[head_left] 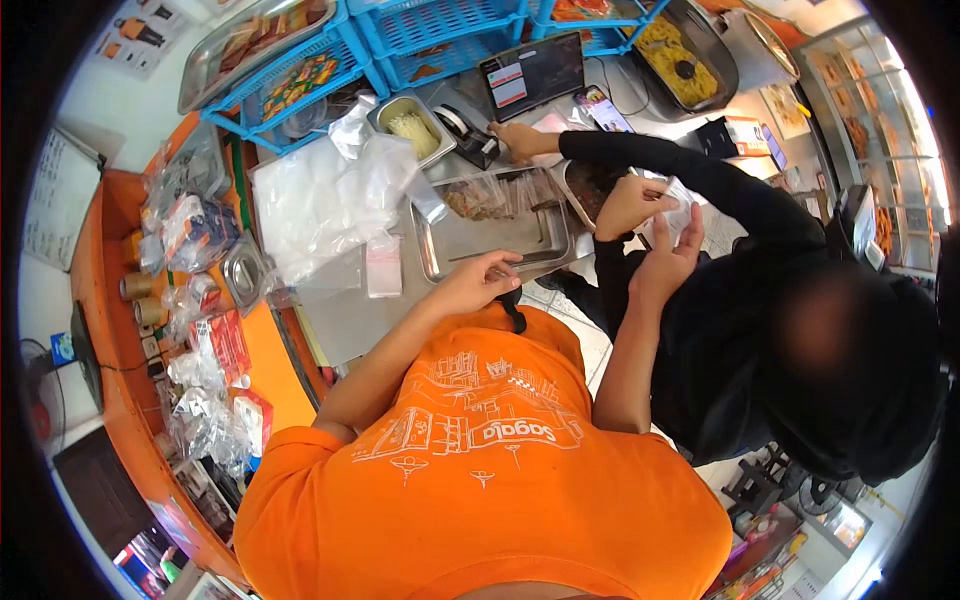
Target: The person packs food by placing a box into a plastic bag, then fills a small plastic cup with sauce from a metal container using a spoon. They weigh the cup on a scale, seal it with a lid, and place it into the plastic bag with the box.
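Observation:
My left hand point(476, 284) hovers at the front rim of a steel tray point(480, 255), its fingers loosely bent and apart, nothing in them. Inside that tray lie clear bags of food point(500, 195). On the right my right hand point(668, 268) is raised with fingers apart, tips right at a small clear plastic bag point(680, 196). A co-worker in black has one hand point(632, 205) at this bag. The co-worker's other hand point(525, 142) reaches to a black tape dispenser point(470, 140).
Clear plastic bags point(320, 205) cover the table's left side. Behind stand a tub of shredded white food point(412, 130), a tablet point(532, 75), a phone point(602, 108) and blue racks point(430, 35). A tray of yellow food point(680, 60) sits back right. The co-worker point(790, 330) stands close on my right.

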